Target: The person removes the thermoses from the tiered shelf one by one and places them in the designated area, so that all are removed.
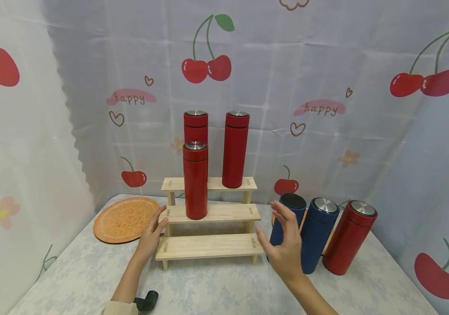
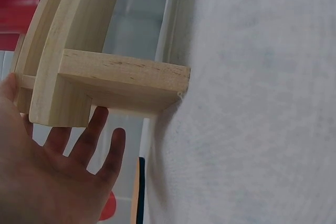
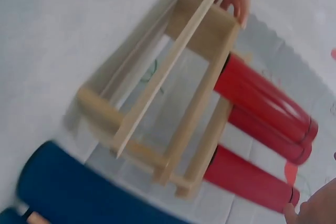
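Note:
A three-step wooden stand point(image 1: 208, 247) occupies the middle of the table. My left hand point(image 1: 150, 238) rests against its left end by the middle step, its fingers point(image 2: 86, 140) extended beside the wood in the left wrist view. A red thermos flask point(image 1: 196, 186) stands upright on the middle step; another red flask point(image 1: 196, 121) and a third point(image 1: 235, 151) are on the top step. To the right of the stand, my right hand point(image 1: 287, 251) hangs in the air, fingers bent loosely, holding nothing. It partly hides a blue flask point(image 1: 277, 234).
Right of that hand stand a second blue flask point(image 1: 318, 236) and a red flask point(image 1: 348, 240), with an orange edge showing behind them. A round orange mat point(image 1: 126, 221) lies at the left. A cherry-print curtain point(image 1: 255, 52) encloses the back and sides.

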`<state>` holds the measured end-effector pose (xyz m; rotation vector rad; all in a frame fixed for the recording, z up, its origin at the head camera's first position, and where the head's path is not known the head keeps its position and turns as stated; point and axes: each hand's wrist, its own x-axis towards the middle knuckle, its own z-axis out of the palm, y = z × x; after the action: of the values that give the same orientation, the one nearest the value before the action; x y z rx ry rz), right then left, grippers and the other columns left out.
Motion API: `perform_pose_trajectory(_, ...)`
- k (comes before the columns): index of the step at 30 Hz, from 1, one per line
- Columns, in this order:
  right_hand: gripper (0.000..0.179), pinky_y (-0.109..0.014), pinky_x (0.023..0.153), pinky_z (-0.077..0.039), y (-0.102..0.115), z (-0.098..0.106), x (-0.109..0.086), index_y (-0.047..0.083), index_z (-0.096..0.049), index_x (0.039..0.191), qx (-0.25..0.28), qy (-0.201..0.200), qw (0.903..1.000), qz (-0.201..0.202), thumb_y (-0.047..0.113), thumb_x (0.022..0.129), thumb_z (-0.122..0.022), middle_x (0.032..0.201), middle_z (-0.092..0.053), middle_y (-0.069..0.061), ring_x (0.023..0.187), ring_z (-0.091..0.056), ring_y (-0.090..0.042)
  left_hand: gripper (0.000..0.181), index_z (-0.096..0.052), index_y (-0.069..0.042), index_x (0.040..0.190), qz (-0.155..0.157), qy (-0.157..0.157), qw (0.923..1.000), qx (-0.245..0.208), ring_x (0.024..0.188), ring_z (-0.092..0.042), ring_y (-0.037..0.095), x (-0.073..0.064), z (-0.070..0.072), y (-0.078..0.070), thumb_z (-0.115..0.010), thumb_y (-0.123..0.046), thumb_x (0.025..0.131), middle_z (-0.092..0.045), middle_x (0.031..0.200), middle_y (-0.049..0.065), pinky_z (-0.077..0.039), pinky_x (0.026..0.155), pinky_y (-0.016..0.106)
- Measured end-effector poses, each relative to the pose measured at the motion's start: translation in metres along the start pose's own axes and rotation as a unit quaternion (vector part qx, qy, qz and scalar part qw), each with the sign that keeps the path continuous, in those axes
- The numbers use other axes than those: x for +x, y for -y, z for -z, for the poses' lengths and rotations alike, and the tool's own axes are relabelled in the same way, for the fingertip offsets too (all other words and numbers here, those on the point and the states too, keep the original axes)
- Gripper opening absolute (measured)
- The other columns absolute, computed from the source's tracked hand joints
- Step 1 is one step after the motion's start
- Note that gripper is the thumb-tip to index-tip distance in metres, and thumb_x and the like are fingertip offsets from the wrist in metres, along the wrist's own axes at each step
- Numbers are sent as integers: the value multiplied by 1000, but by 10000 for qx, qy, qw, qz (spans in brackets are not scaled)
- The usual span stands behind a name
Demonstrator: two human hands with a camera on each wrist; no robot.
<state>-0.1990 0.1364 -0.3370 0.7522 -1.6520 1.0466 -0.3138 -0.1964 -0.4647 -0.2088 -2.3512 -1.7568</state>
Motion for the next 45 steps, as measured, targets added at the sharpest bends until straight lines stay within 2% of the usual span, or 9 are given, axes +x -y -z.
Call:
perform_pose_trajectory(4,68,-47,88,-44,-2,-36,12,-17,-39,124,445,294,9984,-172,-17,65,-71,120,-46,-27,111,-48,-31,53,-28,-25,145,72,56,9999,-71,128,-34,39,-4,1,-9,-45,-39,97,-19,151,11,-38,93,55)
perform_pose_trajectory(8,76,-50,91,-42,-12,-71,27,-8,-32,134,720,422,9957,-414,-12,70,-72,126,-43,-22,115,-45,-31,50,-28,-20,145,76,107,9997,-193,127,-33,42,-7,2,-17,-45,-29,98,-19,150,15,-36,93,58)
perform_pose_trajectory(14,96,-39,97,-40,-44,-119,37,12,-14,148,559,716,9935,-684,11,76,-76,136,-36,-11,123,-38,-23,50,-30,-27,144,16,50,10000,-62,126,-37,38,-1,1,-4,-45,-36,97,-23,150,11,-40,91,54)
perform_pose_trajectory(21,105,-43,94,-42,-59,-152,35,15,-2,149,238,1389,9855,-941,22,76,-77,141,-31,-12,123,-38,-23,52,-29,-27,145,-161,39,9999,-36,127,-35,38,3,1,2,-43,-42,96,-21,150,9,-39,92,57)
perform_pose_trajectory(28,109,-36,91,-45,-67,-168,17,18,1,149,114,1803,9770,-1131,16,75,-78,136,-38,-14,119,-44,-23,50,-29,-19,145,-129,145,9997,-146,127,-33,41,-6,2,-18,-44,-30,99,-22,149,15,-38,92,58)
perform_pose_trajectory(33,106,-36,93,-43,-68,-172,12,17,0,149,-41,1749,9796,-987,14,76,-77,136,-38,-14,120,-45,-23,49,-28,-16,145,-118,126,9998,-116,127,-34,41,-14,2,-34,-43,-27,99,-22,149,17,-37,93,58)
perform_pose_trajectory(35,106,-35,93,-43,-66,-172,12,18,-1,149,-48,1706,9801,-1013,14,76,-77,135,-39,-14,119,-46,-23,50,-28,-16,145,-98,126,9997,-167,127,-34,41,-13,2,-31,-43,-27,99,-22,149,16,-36,93,58)
perform_pose_trajectory(42,106,-35,84,-49,-56,-155,2,25,-4,149,-24,1549,9806,-1203,16,74,-78,131,-43,-13,113,-50,-24,54,-30,-24,144,-166,25,9998,-87,123,-41,37,-1,0,1,-45,-41,96,-22,150,10,-41,91,54)
perform_pose_trajectory(45,105,-33,79,-51,-49,-139,-5,23,-6,149,6,1469,9821,-1176,18,74,-79,128,-45,-12,108,-51,-22,52,-30,-27,144,-103,-8,9999,-18,122,-42,35,1,0,2,-45,-41,96,-23,150,9,-42,90,52)
